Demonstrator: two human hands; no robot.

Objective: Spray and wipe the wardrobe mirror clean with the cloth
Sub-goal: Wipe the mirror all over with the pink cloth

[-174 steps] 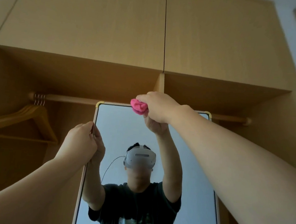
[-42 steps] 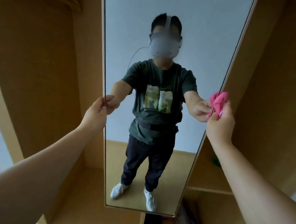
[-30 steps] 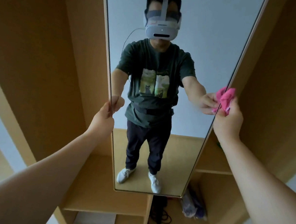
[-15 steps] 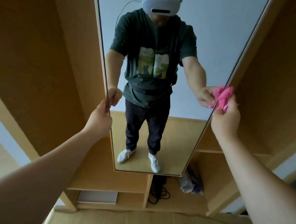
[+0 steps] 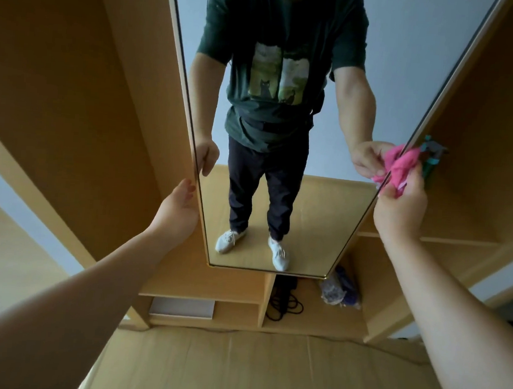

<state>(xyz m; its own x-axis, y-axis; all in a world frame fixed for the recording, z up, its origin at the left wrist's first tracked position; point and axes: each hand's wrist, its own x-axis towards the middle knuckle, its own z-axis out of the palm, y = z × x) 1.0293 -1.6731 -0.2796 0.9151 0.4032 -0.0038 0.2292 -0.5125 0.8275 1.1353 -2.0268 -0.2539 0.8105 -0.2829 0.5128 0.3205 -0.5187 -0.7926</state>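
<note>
The tall wardrobe mirror (image 5: 324,205) has a thin gold frame and reflects a person in a dark green T-shirt. My left hand (image 5: 177,208) grips its left edge low down, fingers hidden behind the frame. My right hand (image 5: 400,210) pinches the bunched pink cloth (image 5: 401,168) against the lower right edge of the mirror. Just behind the cloth, a spray bottle (image 5: 431,156) with a teal trigger stands on the wardrobe shelf, partly hidden.
Open wooden wardrobe compartments flank the mirror. Below it lie a coiled black cable (image 5: 284,302), a pale plastic bag (image 5: 338,288) and a flat grey box (image 5: 182,307). A wooden floor (image 5: 252,370) spreads in front.
Both hands have slid down the mirror's side edges from its top to its lower part, the cloth moving with the right hand. The spray bottle has come into view.
</note>
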